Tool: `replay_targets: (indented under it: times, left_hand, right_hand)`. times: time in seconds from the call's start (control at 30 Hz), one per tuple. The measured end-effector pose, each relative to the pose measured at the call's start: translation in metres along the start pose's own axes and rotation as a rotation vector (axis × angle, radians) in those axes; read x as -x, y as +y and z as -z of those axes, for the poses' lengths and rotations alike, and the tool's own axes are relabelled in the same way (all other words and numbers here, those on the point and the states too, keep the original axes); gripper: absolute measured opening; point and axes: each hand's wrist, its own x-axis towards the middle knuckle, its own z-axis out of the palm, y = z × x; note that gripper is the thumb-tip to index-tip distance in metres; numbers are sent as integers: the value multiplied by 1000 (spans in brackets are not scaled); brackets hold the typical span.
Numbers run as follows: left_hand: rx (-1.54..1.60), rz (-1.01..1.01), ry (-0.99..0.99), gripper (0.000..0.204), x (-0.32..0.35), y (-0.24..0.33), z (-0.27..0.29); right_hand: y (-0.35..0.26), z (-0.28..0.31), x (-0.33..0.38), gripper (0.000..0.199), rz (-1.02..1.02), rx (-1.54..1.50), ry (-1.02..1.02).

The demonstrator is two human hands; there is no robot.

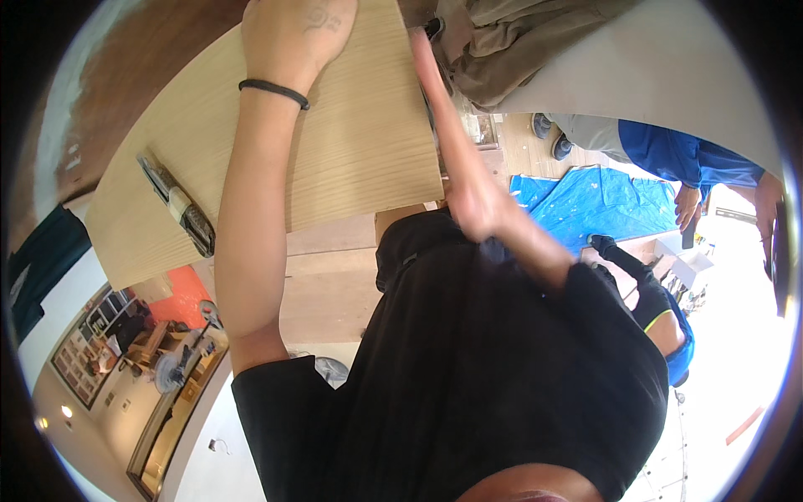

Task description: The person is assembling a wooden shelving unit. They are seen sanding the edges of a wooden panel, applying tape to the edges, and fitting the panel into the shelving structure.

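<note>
A pale wood-grain board [360,159] with a curved left edge lies in front of me. My left hand [297,38] rests over its far part, back of the hand up, with a dark band at the wrist. The frame's top edge cuts off its fingers. My right hand [420,46] is at the board's right edge, seen edge-on and blurred, its fingers not visible. Left of my left forearm, a slim dark tool with pale wrapping round its middle [177,201], perhaps a cutter, lies on the board.
Brown cloth [519,42] is heaped beyond my right hand. A blue tarp [585,201] covers floor at right. One person in a blue top [661,155] stands there; another [661,318] is lower down. A fan [170,372] and red-orange sheet [180,297] are at left.
</note>
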Motion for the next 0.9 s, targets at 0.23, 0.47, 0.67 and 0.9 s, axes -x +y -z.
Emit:
replay_targets:
  times: [0.23,0.47,0.67,0.9]
  left_hand:
    - [72,51,-109,46,-4,-3,7]
    - [33,47,-70,48,-9,4,-6]
    - [265,552,-268,47,-70,-47,-19]
    - [-27,-44,-56,47,-7,-6,-7]
  right_hand:
    - [1,12,-43,102,39,45,-3]
    - [-18,-13,40,102,95,19,93]
    - [-16,-4,4,109,-65,-75,58]
    - [-17,0,17,114,-137,-24,6]
